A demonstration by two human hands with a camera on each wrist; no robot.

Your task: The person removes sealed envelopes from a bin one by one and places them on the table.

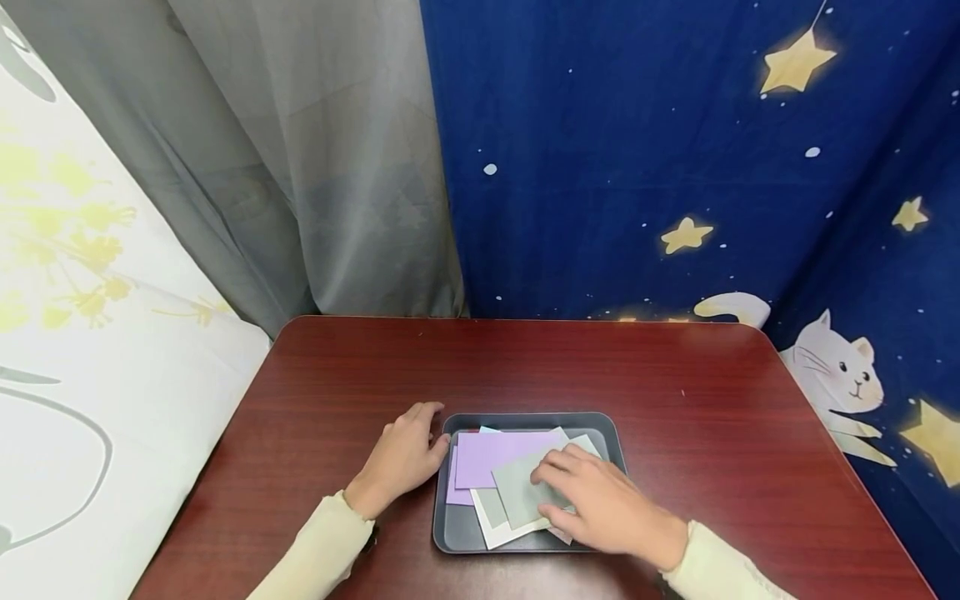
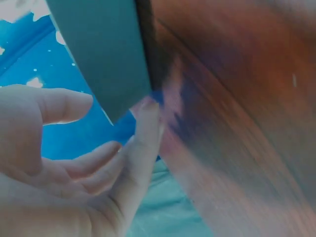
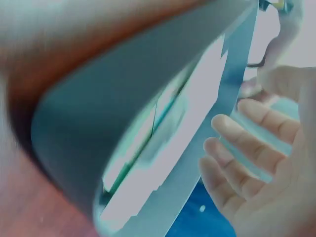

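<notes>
A dark grey tray (image 1: 459, 529) lies on the table, holding several flat paper cards. Among them are a purple card (image 1: 483, 458), a grey-green card (image 1: 517, 492) and a white one (image 1: 495, 535), overlapping at different angles. My left hand (image 1: 401, 454) is at the tray's left side, its thumb close to the rim; whether it touches cannot be told. In the left wrist view its fingers are loosely bent and hold nothing. Over the right part of the cards is my right hand (image 1: 600, 504), covering some of them. The right wrist view shows its fingers (image 3: 247, 143) spread, nothing gripped.
The reddish-brown table (image 1: 360, 358) extends around the tray on all sides. Behind it hang a grey curtain (image 1: 337, 167) and a blue curtain (image 1: 600, 167) with stars and a cat. White printed fabric (image 1: 112, 350) lines the left side.
</notes>
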